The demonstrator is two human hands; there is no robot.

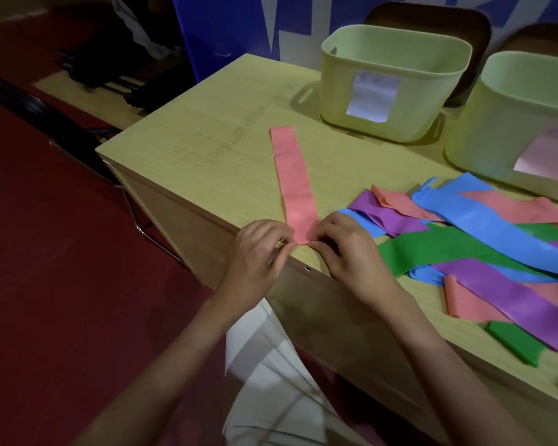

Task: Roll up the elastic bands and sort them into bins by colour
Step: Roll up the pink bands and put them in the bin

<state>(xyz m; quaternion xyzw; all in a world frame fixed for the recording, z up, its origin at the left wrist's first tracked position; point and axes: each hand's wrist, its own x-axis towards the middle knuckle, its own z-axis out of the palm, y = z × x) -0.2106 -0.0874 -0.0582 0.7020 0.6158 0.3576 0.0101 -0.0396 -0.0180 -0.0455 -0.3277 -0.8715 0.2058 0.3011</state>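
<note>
**Pink band pinched at the table edge**

Pink band [293, 175] is laid flat and straight on the wooden table [207, 149], with its far end pointing toward the bins and its near end right at the table's front edge. That near end is turned over into a tiny roll. The roll is pinched from both sides. The left hand [258, 252] is curled on the left corner of the roll, with fingertips and thumb closed on it. The right hand [345, 249] is curled on the right corner in the same way. Both hands are touching the band, and the rest of the band is left lying loose on the wood.

A pile of bands [484, 239] is spread out just to the right of the right hand. Blue, purple, green and pink strips are crossed over each other in it. One long green strip [438, 249] is stretched across the pile near the right wrist. A short pink strip [461, 300] with a rolled end is seen at the front of the pile.

Two pale green bins are set at the back of the table. The left bin [397, 82] is marked with a white paper label. The right bin [529, 130] is marked with a pinkish label and is partly cut off by the picture's edge. What is inside the bins cannot be told.

A red floor [45, 284] is seen beside the table.
</note>
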